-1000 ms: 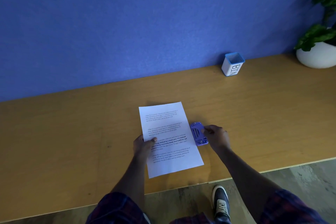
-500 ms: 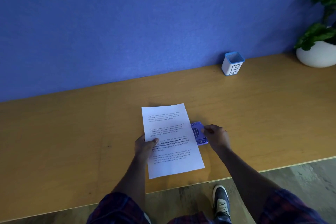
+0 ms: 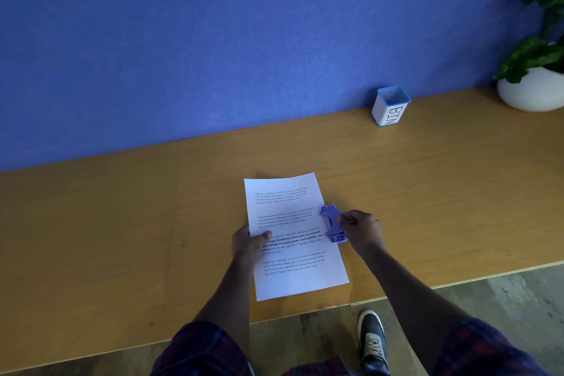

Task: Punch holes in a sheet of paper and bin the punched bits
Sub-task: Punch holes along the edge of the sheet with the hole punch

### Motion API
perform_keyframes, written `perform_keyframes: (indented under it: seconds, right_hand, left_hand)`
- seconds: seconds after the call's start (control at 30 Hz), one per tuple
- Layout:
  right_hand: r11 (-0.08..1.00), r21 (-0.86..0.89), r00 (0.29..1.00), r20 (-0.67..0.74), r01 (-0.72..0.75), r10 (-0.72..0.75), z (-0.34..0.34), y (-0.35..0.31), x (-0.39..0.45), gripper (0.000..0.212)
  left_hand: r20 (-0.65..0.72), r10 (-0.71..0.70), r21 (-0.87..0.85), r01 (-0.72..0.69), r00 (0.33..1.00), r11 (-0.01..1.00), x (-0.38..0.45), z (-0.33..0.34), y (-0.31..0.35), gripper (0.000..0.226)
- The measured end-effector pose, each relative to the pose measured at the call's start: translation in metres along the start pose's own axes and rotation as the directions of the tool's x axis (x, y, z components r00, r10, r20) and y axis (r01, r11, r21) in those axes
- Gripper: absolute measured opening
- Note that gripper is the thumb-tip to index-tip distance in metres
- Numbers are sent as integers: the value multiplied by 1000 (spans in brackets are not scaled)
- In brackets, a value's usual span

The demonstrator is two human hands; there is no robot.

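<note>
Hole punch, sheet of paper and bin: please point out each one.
hole punch (image 3: 332, 223), head view, its blue top.
sheet of paper (image 3: 293, 281), head view, lower blank part.
bin (image 3: 387, 111), head view, white front wall.

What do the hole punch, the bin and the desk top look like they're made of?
Hole punch: likely moulded plastic, uniform purple, with small metal-looking rivets. Bin: probably plastic, matte white walls, blue rim. Desk top: wood or wood-look laminate, faint grain, pale edge strip; which one is unclear.

Bare table (image 3: 427, 192) lies open between the hole punch (image 3: 333, 223) and the bin (image 3: 390, 107). A potted plant (image 3: 534, 70) crowds the far right corner.
</note>
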State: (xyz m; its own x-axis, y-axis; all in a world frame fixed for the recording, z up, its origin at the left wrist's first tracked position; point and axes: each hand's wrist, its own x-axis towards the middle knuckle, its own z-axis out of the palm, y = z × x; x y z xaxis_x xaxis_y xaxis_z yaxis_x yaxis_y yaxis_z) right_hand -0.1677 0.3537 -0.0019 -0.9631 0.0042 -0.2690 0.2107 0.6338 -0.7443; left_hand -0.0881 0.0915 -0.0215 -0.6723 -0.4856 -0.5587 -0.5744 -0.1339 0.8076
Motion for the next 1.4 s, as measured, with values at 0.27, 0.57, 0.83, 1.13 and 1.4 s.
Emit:
perform_keyframes:
  seconds: [0.27, 0.57, 0.83, 1.13, 1.4]
  right_hand:
    - [1000, -4, 1000, -3, -12, 12, 2, -3, -3, 13]
    - [999, -33, 1000, 22, -21, 22, -1, -5, -4, 10]
    - [982, -124, 986, 73, -140, 150, -7, -15, 4, 18]
    - [906, -391, 946, 199, -163, 256, -9, -14, 33, 39]
    - [739, -669, 949, 175, -81, 263, -14, -55, 33, 39]
  left_hand:
    - [8, 16, 1, -16, 1000, 1000, -1, 3, 1, 29]
    - [-40, -14, 21, 15, 999, 1000, 3, 6, 4, 25]
    - [-80, -11, 87, 18, 997, 996, 1, 10, 8, 25]
    - [-93, 10, 154, 4, 996, 988, -1, 10, 9, 25]
    - [-93, 19, 186, -1, 995, 983, -2, 9, 8, 26]
